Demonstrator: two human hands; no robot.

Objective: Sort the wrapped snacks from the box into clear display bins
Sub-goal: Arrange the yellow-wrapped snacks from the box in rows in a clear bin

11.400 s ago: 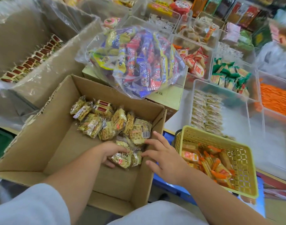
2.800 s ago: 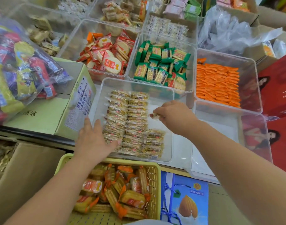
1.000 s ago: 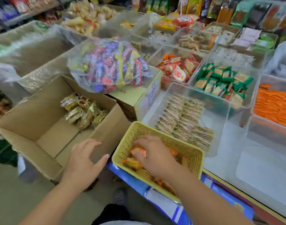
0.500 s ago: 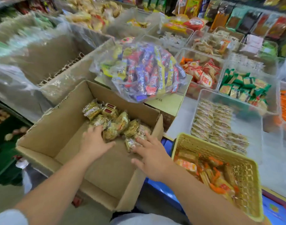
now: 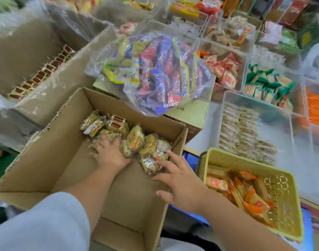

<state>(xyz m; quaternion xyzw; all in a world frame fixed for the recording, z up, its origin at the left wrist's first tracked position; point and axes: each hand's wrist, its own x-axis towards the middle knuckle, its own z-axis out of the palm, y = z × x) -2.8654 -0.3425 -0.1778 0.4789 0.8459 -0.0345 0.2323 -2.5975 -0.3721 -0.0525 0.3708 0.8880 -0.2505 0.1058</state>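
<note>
Wrapped snacks [image 5: 135,140] lying heaped along far side of cardboard box [image 5: 51,142]. Left hand [image 5: 109,153] resting on heap, fingers blurred, grip unclear. Right hand [image 5: 178,180] spreading fingers, fingertips touching nearest packet.

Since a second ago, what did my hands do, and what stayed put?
The right hand left the yellow basket and reached into the cardboard box, fingers spread at the wrapped snacks. The left hand moved from the box's edge onto them. Basket, box and clear bin stayed put.

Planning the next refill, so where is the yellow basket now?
Head view, lower right: the yellow basket sits right of the cardboard box and in front of the nearest clear bin.
</note>
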